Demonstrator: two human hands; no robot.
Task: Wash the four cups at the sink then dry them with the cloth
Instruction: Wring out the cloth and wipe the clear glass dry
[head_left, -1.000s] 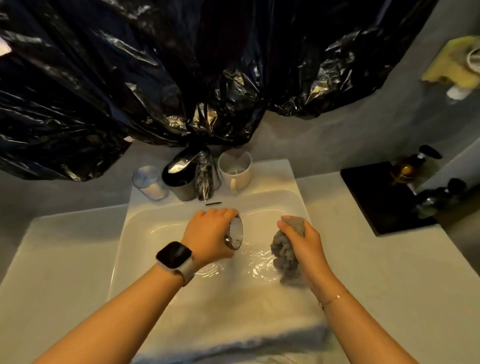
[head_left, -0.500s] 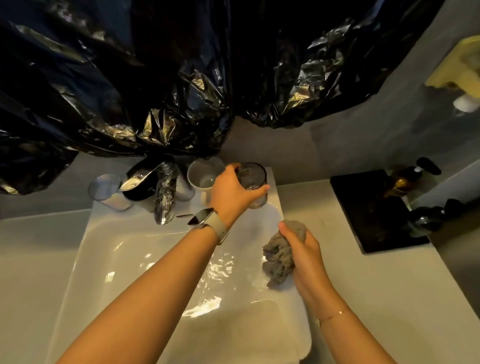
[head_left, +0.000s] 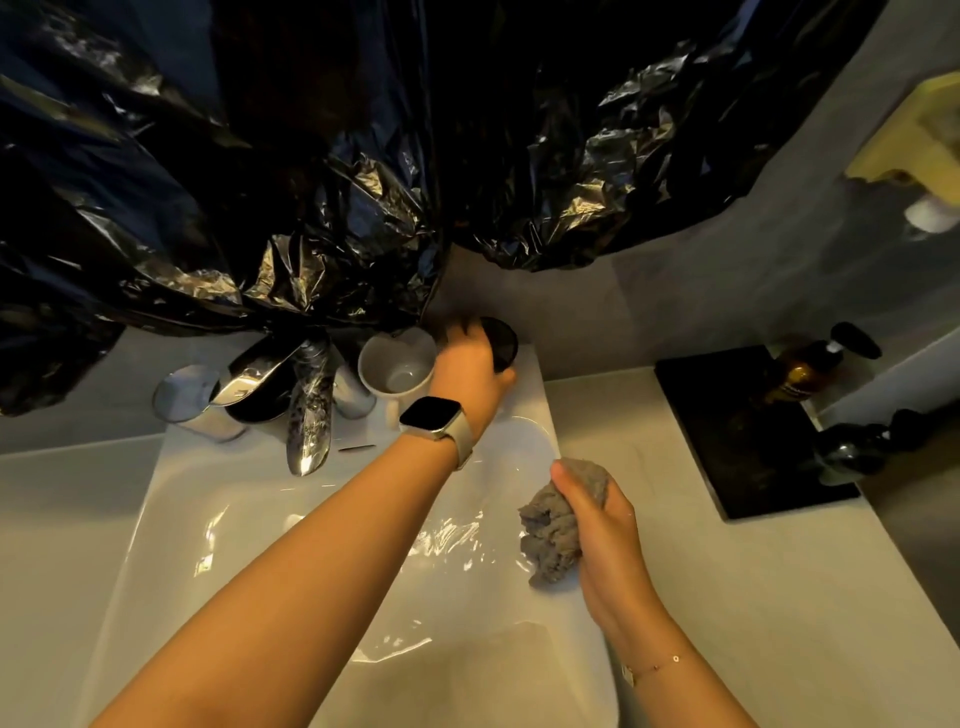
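Meanwhile, a left hand (head_left: 470, 366) grips a glass (head_left: 500, 344) at the sink's (head_left: 171, 499) back ledge, beside a white mug (head_left: 397, 366), seemingly parking it upright; the right hand (head_left: 605, 525) clutches the balled cloth (head_left: 553, 532) over the rim, ready for drying.

Dim, warm light. Grey wall (head_left: 675, 312) behind the hands, upper part draped in crumpled black plastic (head_left: 311, 156) with glossy highlights. Pale counter (head_left: 753, 597) runs on both sides of the hands. Black tray (head_left: 737, 436) on the counter right of the right hand, amber pump bottle (head_left: 802, 371) at its far edge, dark bottle (head_left: 862, 447) just beside. Yellow item (head_left: 914, 135) on the wall, far up right; can't tell what.
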